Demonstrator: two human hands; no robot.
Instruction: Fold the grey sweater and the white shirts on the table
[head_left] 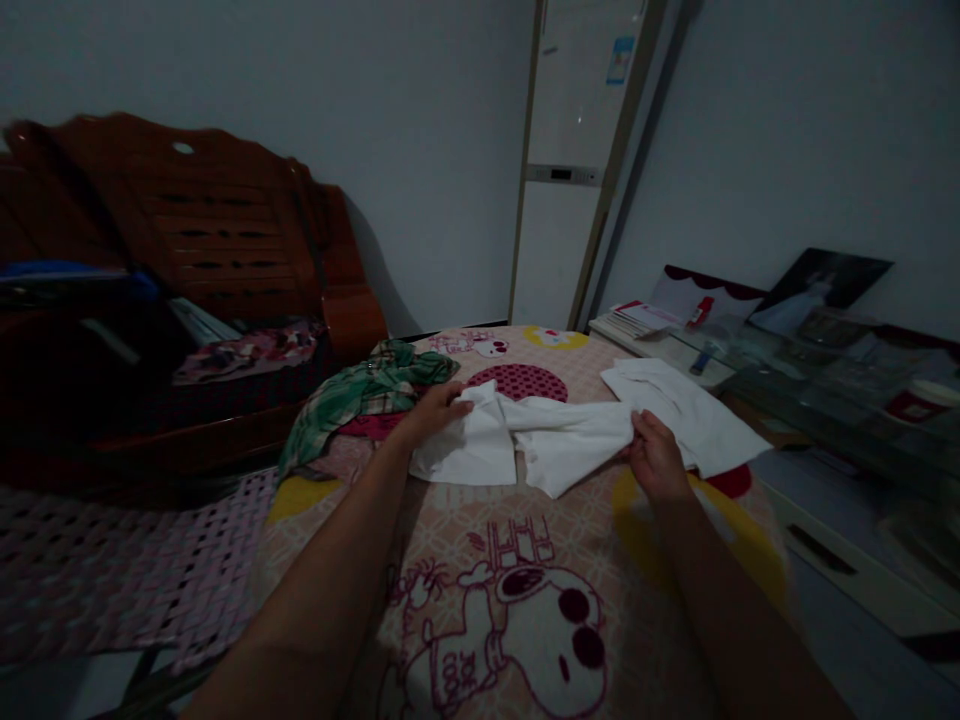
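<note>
A white garment (570, 435) lies spread across a pink blanket (480, 590) printed with a cartoon dog. My left hand (433, 410) is closed on the garment's left part, pinching the cloth. My right hand (654, 455) is closed on its middle, gripping a fold. A green plaid cloth (360, 395) lies crumpled just left of my left hand, apart from the white garment.
A dark wooden sofa (195, 260) with clutter stands at the left. A tall white air conditioner (577, 160) stands in the far corner. A low glass-topped cabinet (810, 370) with books, a framed picture and small items runs along the right wall. A woven mat (112, 570) lies at lower left.
</note>
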